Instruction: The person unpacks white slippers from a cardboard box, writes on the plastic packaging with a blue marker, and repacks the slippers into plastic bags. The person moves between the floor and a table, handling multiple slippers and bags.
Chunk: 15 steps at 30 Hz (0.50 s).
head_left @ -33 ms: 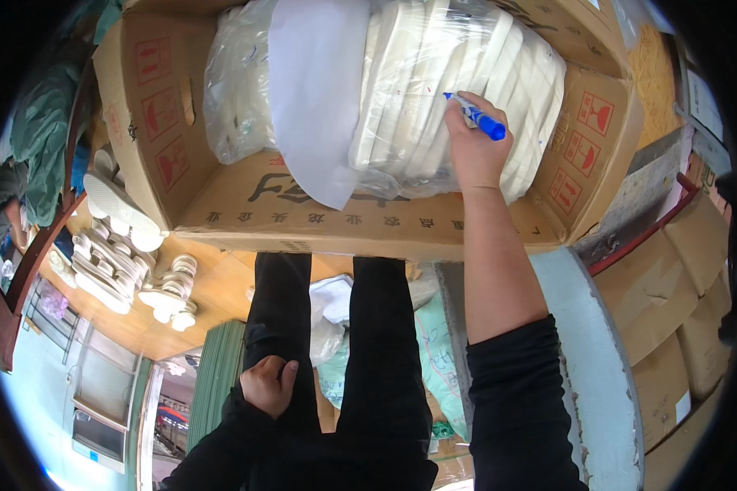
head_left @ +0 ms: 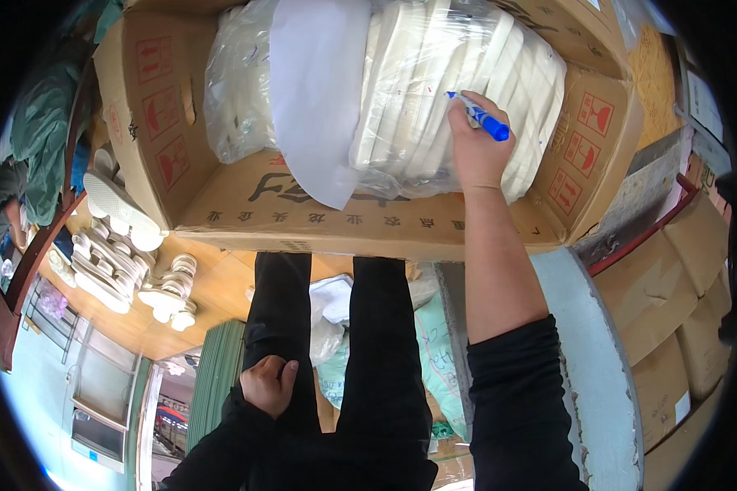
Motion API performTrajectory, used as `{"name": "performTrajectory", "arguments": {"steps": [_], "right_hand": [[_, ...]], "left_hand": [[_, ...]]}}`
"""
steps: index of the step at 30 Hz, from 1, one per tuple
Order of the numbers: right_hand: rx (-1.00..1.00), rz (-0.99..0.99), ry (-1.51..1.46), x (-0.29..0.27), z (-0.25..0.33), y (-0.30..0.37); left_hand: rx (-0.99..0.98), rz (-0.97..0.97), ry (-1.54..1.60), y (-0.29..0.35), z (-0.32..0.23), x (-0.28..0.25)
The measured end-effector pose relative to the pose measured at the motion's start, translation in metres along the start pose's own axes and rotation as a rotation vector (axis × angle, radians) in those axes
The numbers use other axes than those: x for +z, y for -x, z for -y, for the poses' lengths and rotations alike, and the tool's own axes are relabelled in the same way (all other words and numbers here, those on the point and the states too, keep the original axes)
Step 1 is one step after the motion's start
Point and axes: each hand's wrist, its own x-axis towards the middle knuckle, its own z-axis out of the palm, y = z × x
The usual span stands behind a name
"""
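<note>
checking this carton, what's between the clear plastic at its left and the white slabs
In the head view, a white paper sheet lies between the clear plastic and the white slabs.

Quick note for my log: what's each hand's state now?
Left hand: loosely closed, resting on the leg, nothing visible in it.
Right hand: closed, holding a blue marker.

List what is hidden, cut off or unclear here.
In the head view:
White sheet: far end cut off by the top edge.
Left hand: palm hidden by its own back.
White pieces: partly hidden by the right hand.
Blue marker: tip too small to tell whether it touches anything.
</note>
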Motion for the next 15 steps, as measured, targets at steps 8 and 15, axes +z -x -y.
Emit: {"name": "performTrajectory", "arguments": {"steps": [8, 15], "right_hand": [[-0.061, 0.029, 0.146, -0.0021, 0.002, -0.0042], [0.016, -0.01, 0.018, -0.0013, -0.0063, -0.0074]], "left_hand": [[-0.004, 0.002, -0.015, 0.0015, 0.0063, 0.0021], [-0.012, 0.017, -0.008, 0.0018, 0.0089, 0.002]]}}
